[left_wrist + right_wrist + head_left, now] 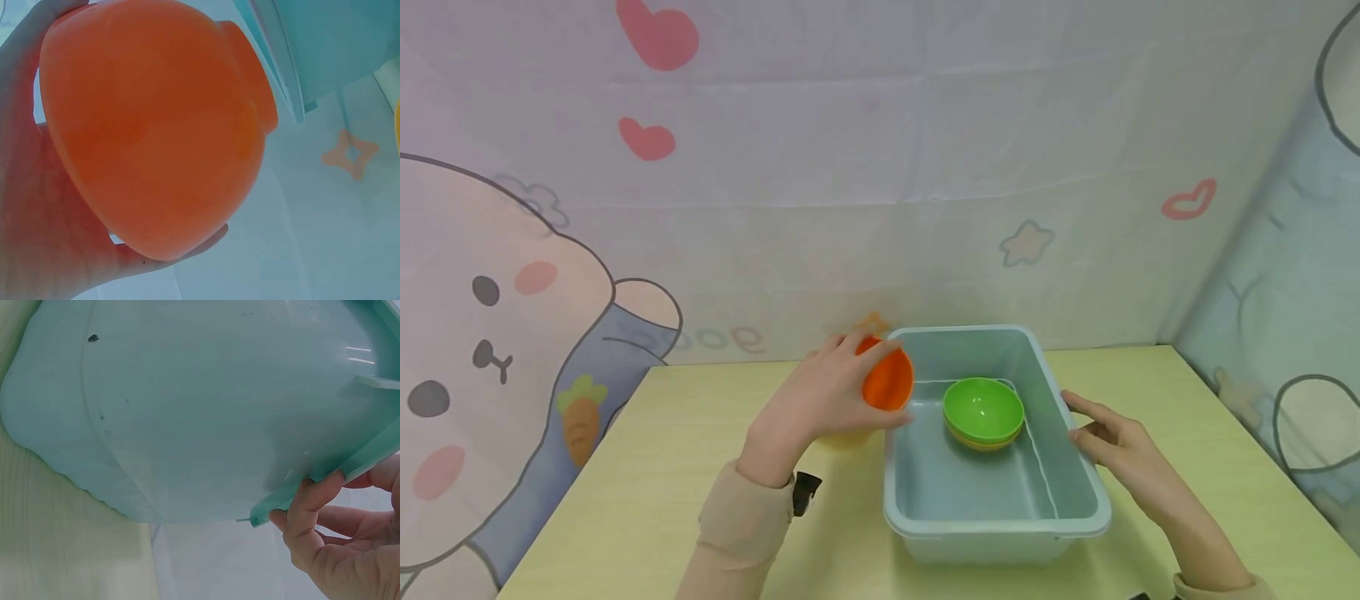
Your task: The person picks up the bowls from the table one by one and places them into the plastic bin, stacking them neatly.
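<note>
My left hand (820,392) holds an orange bowl (891,380) from above, thumb on one side and fingers on the other. The bowl is tilted, its inside turned toward the basin, beside the left rim of a pale blue plastic basin (992,527). In the left wrist view the orange bowl's rounded outside (150,119) and foot fill much of the picture. A green bowl (983,408) sits upright inside the basin, nested in a yellow one (983,447). My right hand (1116,442) grips the basin's right rim, fingers (306,512) curled at its underside.
A yellow object (847,439) stands on the table under my left hand, mostly hidden by it. The pale wooden table (625,500) ends at a printed cloth backdrop (925,167) behind and a cloth side on the right.
</note>
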`<state>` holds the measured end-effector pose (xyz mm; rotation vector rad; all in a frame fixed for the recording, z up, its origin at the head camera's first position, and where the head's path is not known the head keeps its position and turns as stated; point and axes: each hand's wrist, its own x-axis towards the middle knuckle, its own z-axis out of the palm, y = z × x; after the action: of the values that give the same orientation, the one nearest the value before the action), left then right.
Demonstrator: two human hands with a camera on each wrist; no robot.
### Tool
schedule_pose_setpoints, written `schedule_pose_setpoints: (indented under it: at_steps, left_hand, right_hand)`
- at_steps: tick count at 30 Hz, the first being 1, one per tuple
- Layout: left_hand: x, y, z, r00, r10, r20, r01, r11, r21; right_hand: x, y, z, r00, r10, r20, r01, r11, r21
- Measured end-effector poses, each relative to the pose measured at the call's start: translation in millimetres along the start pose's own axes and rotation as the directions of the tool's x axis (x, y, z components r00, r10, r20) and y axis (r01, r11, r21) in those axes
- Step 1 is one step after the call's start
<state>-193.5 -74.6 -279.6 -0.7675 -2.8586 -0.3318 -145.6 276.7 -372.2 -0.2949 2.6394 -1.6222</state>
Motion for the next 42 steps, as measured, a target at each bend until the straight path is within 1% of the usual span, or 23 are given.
schedule_pose_setpoints:
  at_steps: [13, 20, 24, 29, 32, 36, 42]
  left_hand:
    - [15.5, 8.5, -5.0, 0.999, 0.035, 0.029, -0.035, 0.999, 0.014]
    - [25.5, 14.2, -7.3, 0.997, 0.062, 0.037, -0.062, 0.998, -0.002]
    - [30.2, 17.8, -8.0, 0.997, 0.064, 0.045, -0.065, 0.998, 0.006]
    - [36.2, 21.8, -9.1, 0.996, 0.049, 0.073, -0.05, 0.999, 0.007]
    - [40.5, 23.7, -9.4, 0.995, 0.051, 0.086, -0.051, 0.999, -0.003]
    - [45.6, 25.9, -9.4, 0.994, 0.062, 0.095, -0.062, 0.998, -0.008]
    - [52.5, 30.0, -8.4, 0.989, 0.081, 0.123, -0.083, 0.996, 0.01]
  right_hand:
    - [1, -2, 1.8, 1.0, 0.005, -0.002, -0.005, 1.0, -0.01]
    - [0, -2, 0.5, 1.0, 0.006, -0.007, -0.006, 1.0, -0.02]
    - [0, -2, 0.4, 1.0, 0.006, -0.012, -0.007, 1.0, -0.025]
    - [-1, -2, 0.7, 1.0, 0.007, -0.009, -0.007, 1.0, -0.018]
    - [0, -1, 0.7, 1.0, 0.005, -0.009, -0.005, 1.0, -0.016]
    - [0, -1, 1.2, 1.0, -0.009, -0.009, 0.009, 1.0, -0.01]
    - [0, -1, 1.4, 1.0, -0.021, -0.006, 0.021, 1.0, -0.009]
